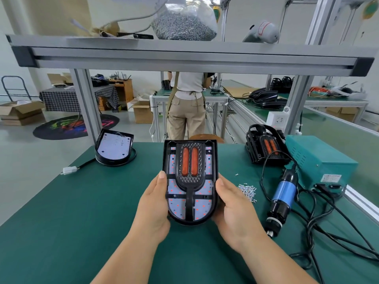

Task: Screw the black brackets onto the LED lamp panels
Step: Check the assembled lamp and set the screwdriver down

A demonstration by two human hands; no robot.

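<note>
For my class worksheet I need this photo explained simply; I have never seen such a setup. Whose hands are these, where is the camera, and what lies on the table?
No machine here: a person works with bare hands, and the single camera sits on their head, looking down. The left hand and right hand grip the sides of a black-framed white LED lamp panel, with a black plastic bracket lying on it. On the green table mat lie a small pile of silver screws, a blue and black electric screwdriver and a teal metal power box. A second white lamp panel rests at far left.
</note>
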